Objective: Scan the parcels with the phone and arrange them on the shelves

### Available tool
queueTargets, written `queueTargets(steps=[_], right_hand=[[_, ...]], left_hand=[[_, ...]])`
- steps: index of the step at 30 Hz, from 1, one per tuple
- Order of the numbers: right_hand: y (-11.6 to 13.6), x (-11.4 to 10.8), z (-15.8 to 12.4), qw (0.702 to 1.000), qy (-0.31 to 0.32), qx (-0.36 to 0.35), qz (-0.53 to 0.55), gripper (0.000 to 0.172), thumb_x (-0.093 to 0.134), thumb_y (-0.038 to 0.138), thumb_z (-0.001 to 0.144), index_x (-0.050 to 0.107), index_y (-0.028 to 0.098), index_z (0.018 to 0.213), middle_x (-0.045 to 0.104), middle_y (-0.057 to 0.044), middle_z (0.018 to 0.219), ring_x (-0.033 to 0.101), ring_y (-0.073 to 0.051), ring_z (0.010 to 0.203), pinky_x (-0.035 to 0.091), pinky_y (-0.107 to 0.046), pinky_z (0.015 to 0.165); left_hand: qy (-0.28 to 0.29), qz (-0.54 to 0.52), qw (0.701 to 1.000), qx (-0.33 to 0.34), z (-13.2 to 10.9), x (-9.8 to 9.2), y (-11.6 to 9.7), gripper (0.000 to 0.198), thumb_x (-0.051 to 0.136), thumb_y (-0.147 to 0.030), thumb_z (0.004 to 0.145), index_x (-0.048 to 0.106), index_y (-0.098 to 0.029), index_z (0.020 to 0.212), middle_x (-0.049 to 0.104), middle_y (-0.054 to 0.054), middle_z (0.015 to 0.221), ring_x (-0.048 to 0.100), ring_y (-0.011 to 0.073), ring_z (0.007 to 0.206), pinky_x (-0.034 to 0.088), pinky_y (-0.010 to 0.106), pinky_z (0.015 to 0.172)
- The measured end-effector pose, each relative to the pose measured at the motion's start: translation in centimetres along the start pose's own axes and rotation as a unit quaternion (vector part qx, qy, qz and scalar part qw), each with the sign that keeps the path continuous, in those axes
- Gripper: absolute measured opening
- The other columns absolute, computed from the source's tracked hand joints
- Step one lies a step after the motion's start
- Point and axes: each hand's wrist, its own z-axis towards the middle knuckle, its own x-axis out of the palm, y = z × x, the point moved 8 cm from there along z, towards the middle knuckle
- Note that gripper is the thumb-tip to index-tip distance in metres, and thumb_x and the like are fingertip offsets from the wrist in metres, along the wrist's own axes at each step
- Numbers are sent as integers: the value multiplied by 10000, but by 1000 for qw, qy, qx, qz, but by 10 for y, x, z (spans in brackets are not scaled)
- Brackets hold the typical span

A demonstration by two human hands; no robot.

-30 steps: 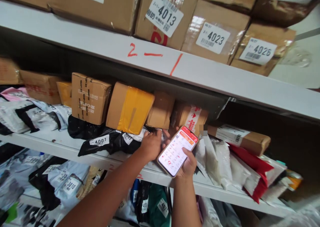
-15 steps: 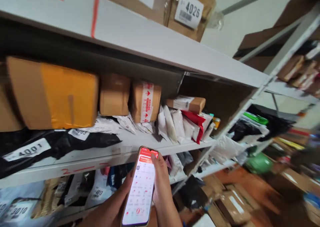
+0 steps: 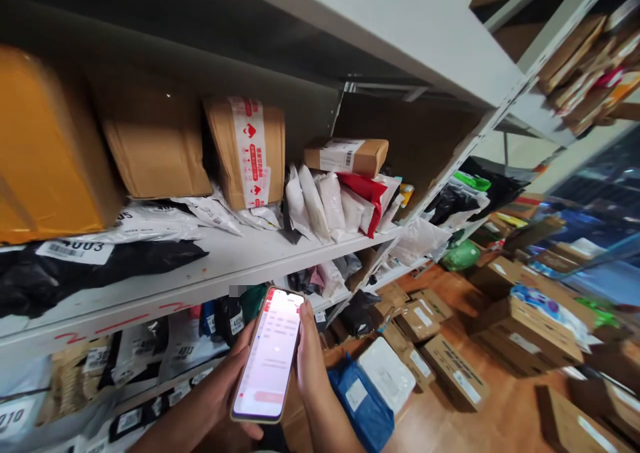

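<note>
Both my hands hold a smartphone (image 3: 269, 355) with a lit white and red screen, low in the middle of the view. My left hand (image 3: 223, 393) cups it from the left and underneath. My right hand (image 3: 307, 360) grips its right edge with the fingers closed along it. Just beyond the phone runs a white shelf (image 3: 210, 273) with red marks on its front edge. On it lie a black poly bag with a white number label (image 3: 75, 251), white mailers (image 3: 320, 203), a red pouch (image 3: 367, 190) and brown boxes, one with red-printed tape (image 3: 247, 150).
A lower shelf holds more labelled bags (image 3: 175, 346). On the wooden floor to the right lie several cardboard boxes (image 3: 453, 370) and a blue bag (image 3: 361, 400). A second rack of parcels (image 3: 580, 60) stands at the upper right. An orange-taped box (image 3: 45, 153) sits at the far left.
My left hand left the parcels on the shelf and joined the right on the phone. The view swung right and down, bringing the floor boxes and the second rack into sight.
</note>
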Motion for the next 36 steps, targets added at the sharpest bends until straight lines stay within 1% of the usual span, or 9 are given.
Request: queueTargets(steps=[3,8,12,15,17,22,27,32,36], right_hand=[[3,3,-3,999,31,-13,-19,366,584,573,820,593,240,972,666,18,850,611,-190,823,474,-302,788],[3,8,-15,996,66,-7,-54,368,593,510,811,588,248,1069,703,-3,999,611,-213,978,462,-312,862],[-4,3,-21,998,26,7,-58,424,637,362,698,564,222,1091,714,-10,973,633,-239,911,475,-356,850],[-5,1,-23,998,-9,7,-56,465,618,330,644,541,222,1089,719,-18,1001,638,-254,935,476,-365,852],[-3,3,-25,998,-7,4,-58,438,598,334,644,542,224,1064,721,-21,1000,640,-261,933,483,-372,842],[3,1,-27,998,-2,-10,-61,428,546,385,697,574,232,1096,717,-17,1014,634,-267,966,465,-375,874],[4,1,-27,998,34,-11,-46,494,530,374,724,557,230,1196,702,-24,1097,612,-281,1059,438,-386,936],[6,-2,-37,991,104,10,-85,563,559,222,666,532,236,1229,676,-16,1187,583,-268,1137,418,-389,996],[1,1,-53,978,190,45,-78,696,632,192,653,440,258,1319,621,-32,1296,557,-274,1209,447,-413,990]], left_hand=[[-32,-7,997,-65,-12,6,-1,897,580,-516,830,-2,-416,1504,205,73,1591,543,385,1197,578,330,501],[5,-17,998,-64,-15,6,-6,933,604,-413,816,-37,-433,1495,345,91,1526,616,348,1062,605,357,544],[26,-31,997,-69,-16,4,-4,976,598,-347,803,-91,-419,1490,348,106,1517,639,298,964,612,377,556],[41,-29,996,-69,-17,7,-6,990,601,-312,791,-91,-412,1492,265,105,1558,627,316,1008,617,376,565],[51,-31,996,-61,-18,10,-8,1012,603,-301,785,-119,-414,1485,234,101,1572,608,334,1061,618,360,565],[89,-35,994,-51,-19,19,-12,1045,589,-219,735,-111,-422,1483,289,71,1554,563,353,1151,603,300,580],[61,12,995,-83,-23,19,-10,1166,583,-112,632,-171,-426,1465,292,61,1556,581,339,1120,593,311,628],[18,69,995,-71,-25,18,-12,1167,569,-101,644,-210,-396,1460,378,87,1507,648,271,926,592,334,618],[42,22,997,-59,-26,22,-14,1153,540,-121,649,-257,-352,1449,471,108,1434,662,278,918,594,315,593]])
